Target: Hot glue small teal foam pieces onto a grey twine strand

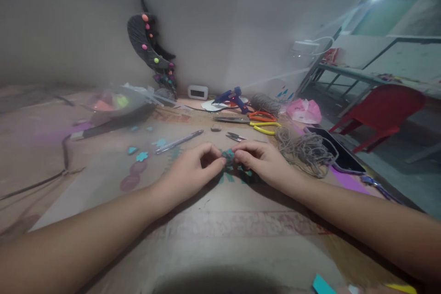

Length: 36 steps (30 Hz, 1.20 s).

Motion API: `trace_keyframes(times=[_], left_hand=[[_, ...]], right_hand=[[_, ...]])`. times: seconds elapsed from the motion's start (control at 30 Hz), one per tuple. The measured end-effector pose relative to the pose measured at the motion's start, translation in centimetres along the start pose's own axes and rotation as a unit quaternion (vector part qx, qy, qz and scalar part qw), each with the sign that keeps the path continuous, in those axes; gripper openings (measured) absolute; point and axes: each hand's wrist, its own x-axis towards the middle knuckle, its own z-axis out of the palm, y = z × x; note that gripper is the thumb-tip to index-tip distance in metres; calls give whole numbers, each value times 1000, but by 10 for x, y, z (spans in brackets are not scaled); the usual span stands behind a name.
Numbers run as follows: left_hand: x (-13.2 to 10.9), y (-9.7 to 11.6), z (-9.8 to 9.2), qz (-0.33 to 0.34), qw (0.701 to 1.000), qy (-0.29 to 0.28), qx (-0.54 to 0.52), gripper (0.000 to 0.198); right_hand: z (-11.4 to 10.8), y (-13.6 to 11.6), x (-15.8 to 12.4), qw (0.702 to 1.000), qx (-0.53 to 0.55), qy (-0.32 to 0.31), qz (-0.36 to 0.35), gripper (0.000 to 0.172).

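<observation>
Craft workspace, seemingly: yarn point(315, 150), glue gun point(234, 96)

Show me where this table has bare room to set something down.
The widest bare patch lies between the left forearm and right forearm. A smaller one sits between the dark cord and turquoise flower. It's crowded beyond the right hand: scissors, yarn, glue gun.

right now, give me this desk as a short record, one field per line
left hand: pinching a small teal-grey piece
right hand: at the same piece, opposite side
beyond left hand: slim pen, teal cutouts
beyond right hand: tangled grey cord, dark phone-like slab
further back: scissors, blue glue gun, white clock-like device
unclear: the held piece's exact shape
</observation>
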Motion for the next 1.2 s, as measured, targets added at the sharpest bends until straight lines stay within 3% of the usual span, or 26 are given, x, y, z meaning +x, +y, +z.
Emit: trace_keyframes(times=[0.3,0.4,0.53,0.77,1.2], left_hand=[[0,1,0,-13,997,-47,-65,13],[2,0,1,-3,994,-42,-106,21],[2,1,0,-11,998,-1,-67,28],[1,-1,-1,-11,999,-13,-34,25],[1,6,-1,-18,1000,-18,2,14]], right_hand=[[2,-3,-2,1000,14,0,18,20],[2,-2,-3,1000,6,-4,6,19],[1,-4,-3,998,-55,-16,-29,14],[1,-9,-5,989,-122,-30,-74,14],[3,-6,-6,985,-139,-46,-96,14]])
